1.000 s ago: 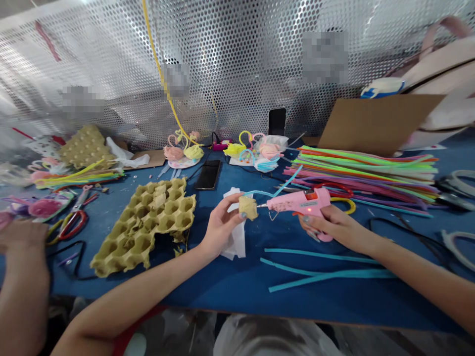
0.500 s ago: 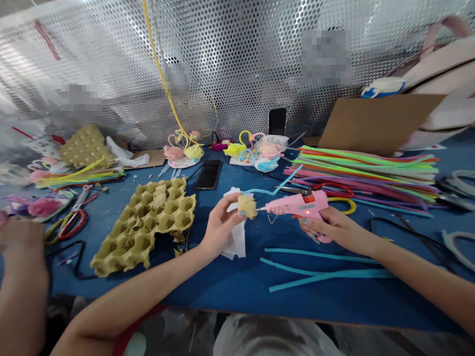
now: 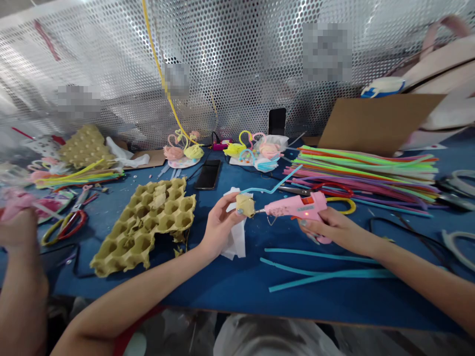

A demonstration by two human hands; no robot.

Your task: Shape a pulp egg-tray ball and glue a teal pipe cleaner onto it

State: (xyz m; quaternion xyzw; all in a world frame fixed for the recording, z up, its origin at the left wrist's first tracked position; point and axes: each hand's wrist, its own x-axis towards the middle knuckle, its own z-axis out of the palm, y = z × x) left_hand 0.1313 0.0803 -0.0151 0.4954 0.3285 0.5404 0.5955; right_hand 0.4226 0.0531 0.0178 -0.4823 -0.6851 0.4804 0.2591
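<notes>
Between the fingers of my left hand [image 3: 221, 222] is a small egg-carton cup [image 3: 245, 203], cut from tan pulp. A light-blue pipe cleaner [image 3: 272, 190] stretches right from behind the cup; whether it is joined to it I cannot tell. My right hand [image 3: 328, 225] grips a pink glue gun [image 3: 297, 206], its metal nozzle at the cup's right edge. White tissue [image 3: 235, 240] lies under my left hand. Several blue pipe cleaners [image 3: 326, 272] lie in front of my right hand.
A torn egg tray [image 3: 144, 222] lies to the left, near red-and-yellow scissors [image 3: 72, 225]. Behind are a phone [image 3: 208, 174] and pipe-cleaner swans [image 3: 183, 151]. A bundle of coloured pipe cleaners [image 3: 363, 173] fills the right. A co-worker's hand [image 3: 18, 230] is at far left.
The cup has tipped slightly in my left fingers, and the glue gun has shifted a little left with it. At far left, the co-worker's hand has risen, holding something pink.
</notes>
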